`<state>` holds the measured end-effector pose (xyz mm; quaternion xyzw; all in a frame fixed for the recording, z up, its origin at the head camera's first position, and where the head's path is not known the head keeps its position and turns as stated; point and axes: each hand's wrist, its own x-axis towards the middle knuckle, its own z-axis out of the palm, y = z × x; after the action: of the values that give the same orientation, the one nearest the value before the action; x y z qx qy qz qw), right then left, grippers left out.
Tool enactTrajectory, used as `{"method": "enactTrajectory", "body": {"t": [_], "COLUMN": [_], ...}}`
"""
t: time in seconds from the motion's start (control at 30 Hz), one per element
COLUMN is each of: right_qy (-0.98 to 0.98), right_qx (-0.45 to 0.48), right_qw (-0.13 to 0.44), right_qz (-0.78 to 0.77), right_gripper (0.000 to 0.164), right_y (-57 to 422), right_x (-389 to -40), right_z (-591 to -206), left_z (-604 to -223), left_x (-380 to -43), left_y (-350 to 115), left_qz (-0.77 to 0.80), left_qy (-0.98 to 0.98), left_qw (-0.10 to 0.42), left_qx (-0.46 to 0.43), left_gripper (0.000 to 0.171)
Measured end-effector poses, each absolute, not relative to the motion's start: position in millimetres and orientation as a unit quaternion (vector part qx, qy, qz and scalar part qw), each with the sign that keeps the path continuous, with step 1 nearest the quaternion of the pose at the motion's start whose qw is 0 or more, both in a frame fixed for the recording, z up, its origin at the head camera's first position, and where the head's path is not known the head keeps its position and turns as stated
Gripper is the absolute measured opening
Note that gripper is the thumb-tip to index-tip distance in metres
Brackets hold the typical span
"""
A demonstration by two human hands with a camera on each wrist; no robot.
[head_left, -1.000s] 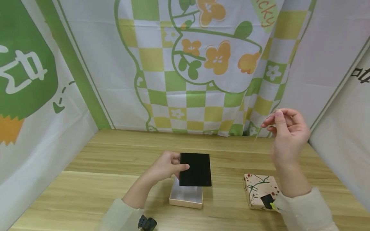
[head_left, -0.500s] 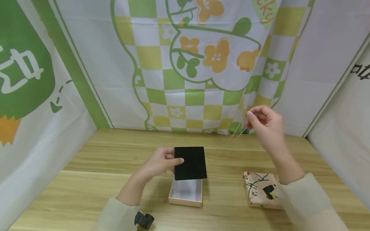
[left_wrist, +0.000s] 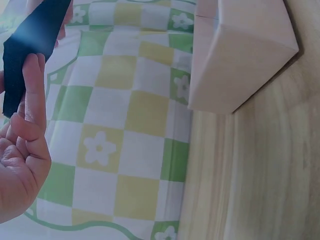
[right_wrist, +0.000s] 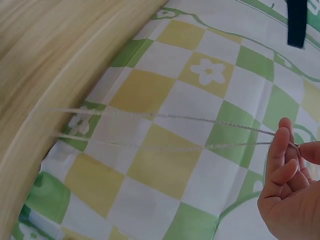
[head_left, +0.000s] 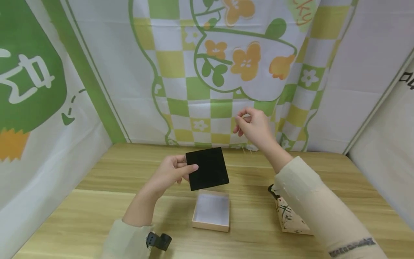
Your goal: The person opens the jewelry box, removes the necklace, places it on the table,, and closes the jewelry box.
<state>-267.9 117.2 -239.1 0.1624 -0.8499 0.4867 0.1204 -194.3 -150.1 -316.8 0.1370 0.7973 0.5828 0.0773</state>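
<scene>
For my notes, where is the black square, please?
Near the head view's centre, the black square is in the left hand, pictured above the open box.

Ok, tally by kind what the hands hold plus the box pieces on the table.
Flat black square, in the left hand: 1
Thin chain, in the right hand: 1
Open box tray and patterned box piece: 2
Total: 4

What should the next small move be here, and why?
Probably ease the right hand sideways to bring the thin chain over the black pad: the chain hangs in two strands from that hand, apart from the pad, which the left hand holds near the open box.
</scene>
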Motion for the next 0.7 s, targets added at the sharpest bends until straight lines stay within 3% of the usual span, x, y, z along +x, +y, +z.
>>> {"method": "enactTrajectory", "body": {"t": [0.1,0.43,0.6,0.7], "right_qy": [-0.846,-0.819,-0.79,-0.78], "right_qx": [0.152,0.099,0.029,-0.004], "right_qw": [0.101,0.049,0.015,-0.001], "right_qz": [0.501,0.562,0.613,0.626], "right_gripper": [0.017,0.019,0.013,0.018], "right_y": [107,69,80,99], "right_x": [-278,-307,-317,-322], "right_z": [-237,-247,-272,-286], "left_z": [-314,-306,-305,-305], "left_x": [-196,-198,-196,-196], "left_y": [-152,-166,-172,-173], "left_qz": [0.584,0.602,0.607,0.609], "left_qy": [0.796,0.785,0.782,0.78], "left_qw": [0.076,0.058,0.052,0.052], "left_qx": [0.137,0.136,0.13,0.131], "left_gripper": [0.018,0.034,0.023,0.015]}}
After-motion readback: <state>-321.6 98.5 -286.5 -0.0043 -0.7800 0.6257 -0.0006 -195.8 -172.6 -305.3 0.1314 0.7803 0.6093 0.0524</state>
